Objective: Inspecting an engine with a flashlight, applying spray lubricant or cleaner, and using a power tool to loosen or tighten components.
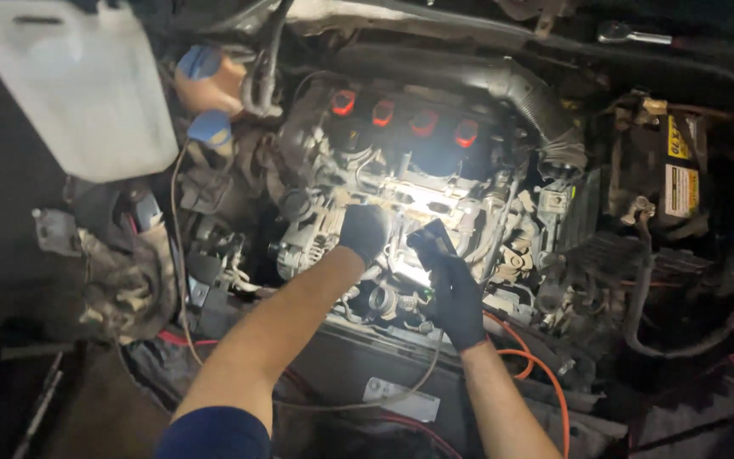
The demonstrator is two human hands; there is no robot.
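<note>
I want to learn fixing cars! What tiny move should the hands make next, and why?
Probably tilt the lamp in the right hand a little left. Its glow falls on the engine beside the left hand, whose fingers reach into a darker gap.

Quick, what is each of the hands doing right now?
Left hand: curled down onto the engine; grip cannot be told.
Right hand: closed around a small work light.

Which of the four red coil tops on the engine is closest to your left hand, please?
The leftmost red coil top. It sits nearly straight above the gloved left hand, while the other three run off in a row to the right, each farther away.
</note>
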